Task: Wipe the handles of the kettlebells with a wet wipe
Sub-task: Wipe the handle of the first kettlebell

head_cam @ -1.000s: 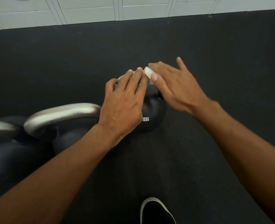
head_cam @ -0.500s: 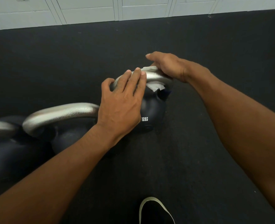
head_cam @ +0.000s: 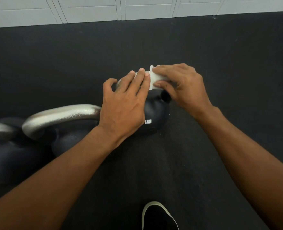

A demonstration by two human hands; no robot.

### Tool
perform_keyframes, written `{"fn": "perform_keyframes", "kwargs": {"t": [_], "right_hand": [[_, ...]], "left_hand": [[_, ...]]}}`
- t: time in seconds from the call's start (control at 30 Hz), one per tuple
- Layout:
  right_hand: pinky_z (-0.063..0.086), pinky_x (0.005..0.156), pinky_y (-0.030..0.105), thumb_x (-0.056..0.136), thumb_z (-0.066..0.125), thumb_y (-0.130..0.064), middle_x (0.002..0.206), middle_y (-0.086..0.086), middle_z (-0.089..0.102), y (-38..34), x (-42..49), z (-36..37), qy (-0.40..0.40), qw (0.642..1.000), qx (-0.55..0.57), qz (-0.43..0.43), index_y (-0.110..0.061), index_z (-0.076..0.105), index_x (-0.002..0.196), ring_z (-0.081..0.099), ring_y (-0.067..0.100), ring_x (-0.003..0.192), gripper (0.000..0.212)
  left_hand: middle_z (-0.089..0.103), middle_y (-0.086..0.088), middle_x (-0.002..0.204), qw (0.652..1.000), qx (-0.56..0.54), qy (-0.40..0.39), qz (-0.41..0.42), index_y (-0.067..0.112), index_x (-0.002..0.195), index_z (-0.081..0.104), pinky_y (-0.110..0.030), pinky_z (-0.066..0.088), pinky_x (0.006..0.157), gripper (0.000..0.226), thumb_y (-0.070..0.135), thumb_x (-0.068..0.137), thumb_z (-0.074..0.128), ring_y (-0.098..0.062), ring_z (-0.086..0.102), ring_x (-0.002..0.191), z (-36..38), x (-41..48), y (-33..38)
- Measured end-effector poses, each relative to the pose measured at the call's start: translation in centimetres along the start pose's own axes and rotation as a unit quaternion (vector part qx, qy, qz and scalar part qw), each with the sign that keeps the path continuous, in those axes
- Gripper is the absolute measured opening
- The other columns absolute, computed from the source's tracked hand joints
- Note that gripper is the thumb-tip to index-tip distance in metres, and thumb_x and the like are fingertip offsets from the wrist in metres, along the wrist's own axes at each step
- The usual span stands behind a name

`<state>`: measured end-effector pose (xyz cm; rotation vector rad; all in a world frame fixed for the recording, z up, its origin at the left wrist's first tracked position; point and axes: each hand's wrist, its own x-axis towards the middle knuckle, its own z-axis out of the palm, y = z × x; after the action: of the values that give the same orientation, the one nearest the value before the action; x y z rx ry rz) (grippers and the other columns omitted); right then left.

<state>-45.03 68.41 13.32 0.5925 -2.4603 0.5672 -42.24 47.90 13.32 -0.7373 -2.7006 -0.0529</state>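
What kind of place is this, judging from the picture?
Most likely a gym: a 12KG kettlebell, a second kettlebell and a third kettlebell stand on dark rubber-like flooring, and pale locker-like doors line the far edge.

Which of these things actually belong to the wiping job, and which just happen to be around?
Part of the job:
- wet wipe, gripped by the right hand
- 12KG kettlebell, with the left hand resting on its handle
- middle kettlebell
- far-left kettlebell

Just there:
- black floor
- shoe
- white panels at the back
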Motion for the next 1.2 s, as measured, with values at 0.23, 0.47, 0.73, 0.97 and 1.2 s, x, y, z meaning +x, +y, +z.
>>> {"fn": "perform_keyframes", "kwargs": {"t": [0.23,0.47,0.73,0.97,1.2], "right_hand": [[0.049,0.088,0.036,0.097,0.067,-0.036,0.116,0.001,0.071,-0.5,-1.5,2.3,0.096,0.989,-0.108,-0.002,-0.012,0.072,0.111,0.065,0.023,0.100,0.028],[0.040,0.092,0.034,0.088,0.072,-0.035,0.113,0.002,0.068,-0.9,-1.4,2.0,0.080,0.992,-0.058,0.082,-0.013,0.063,0.118,0.060,0.022,0.101,0.038],[0.044,0.085,0.039,0.074,0.060,-0.074,0.123,0.006,0.061,-1.1,-1.0,1.0,0.051,0.973,-0.087,0.206,-0.011,0.058,0.128,0.060,0.024,0.104,0.083],[0.037,0.110,0.034,0.072,0.077,-0.062,0.152,-0.001,0.043,2.1,-2.6,-2.4,-0.190,0.939,0.049,0.284,-0.023,0.037,0.151,0.047,0.017,0.135,0.096],[0.040,0.107,0.017,0.090,0.071,-0.020,0.147,-0.006,0.053,1.0,-4.5,-0.9,-0.140,0.933,0.158,0.292,-0.020,0.041,0.151,0.053,0.004,0.129,0.068]], "left_hand": [[0.045,-0.014,0.157,0.999,-0.010,-0.031,-0.008,0.007,0.151,0.045,-0.059,0.039,0.102,0.060,0.019,0.093,0.038,-0.034,0.047,0.141,-0.6,-0.1,0.4],[0.061,-0.008,0.138,0.993,-0.093,-0.062,0.022,0.010,0.143,0.055,-0.047,0.042,0.090,0.057,0.026,0.090,0.041,-0.027,0.060,0.119,-1.3,-1.3,3.5],[0.065,0.008,0.114,0.682,-0.615,-0.132,-0.374,0.025,0.115,0.063,-0.039,0.045,0.098,0.025,0.030,0.098,0.046,-0.009,0.059,0.103,-4.4,2.0,7.2],[0.068,0.024,0.082,0.384,-0.809,-0.004,-0.445,0.029,0.087,0.065,-0.022,0.039,0.088,0.031,0.008,0.095,0.043,0.006,0.058,0.091,-3.7,2.5,8.8],[0.064,-0.006,0.137,0.144,-0.855,0.069,-0.494,0.010,0.137,0.057,-0.044,0.023,0.125,0.051,0.002,0.089,0.040,-0.018,0.056,0.131,-2.9,4.1,7.6]]}}
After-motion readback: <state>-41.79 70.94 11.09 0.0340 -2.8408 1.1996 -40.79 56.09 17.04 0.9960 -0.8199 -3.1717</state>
